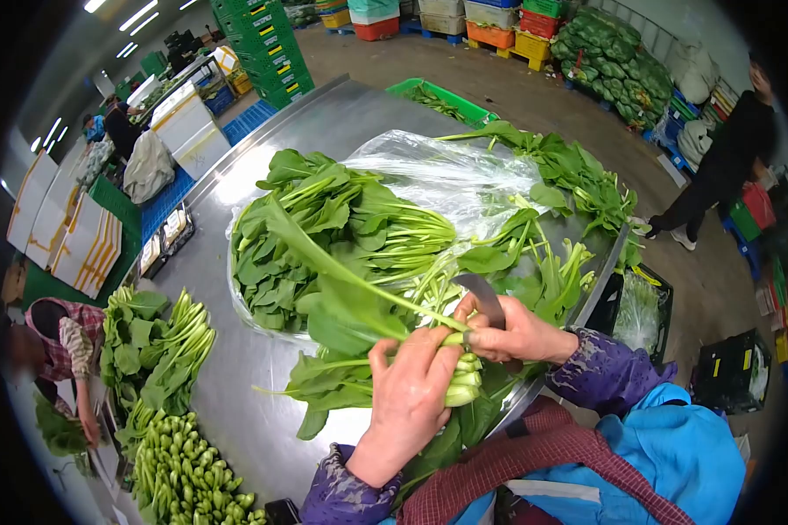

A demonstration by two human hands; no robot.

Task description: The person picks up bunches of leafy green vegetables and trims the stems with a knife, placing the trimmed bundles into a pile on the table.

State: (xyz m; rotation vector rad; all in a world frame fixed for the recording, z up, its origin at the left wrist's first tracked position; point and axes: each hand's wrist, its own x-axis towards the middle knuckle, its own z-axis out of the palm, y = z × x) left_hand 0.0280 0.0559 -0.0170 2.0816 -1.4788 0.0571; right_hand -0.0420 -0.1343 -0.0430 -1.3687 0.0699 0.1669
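Observation:
My left hand (411, 385) is wrapped round a small bunch of leafy greens (464, 381), their pale stem ends pointing right and the leaves to the left. In my right hand (512, 334) is a knife with a curved dark blade (481, 296); its fingers meet the base of one long stalk (324, 261) that slants up to the left. Just beyond my hands lies a big pile of greens (280, 236) on clear plastic film (446, 171). More loose greens (578, 175) lie along the right side of the metal table (236, 376).
Stacked greens (184, 464) stand at the table's left edge, beside a co-worker (66, 341). A green crate (451, 101) touches the far edge. Another person (727, 149) stands at the right. Black crates (731, 372) sit on the floor at the lower right.

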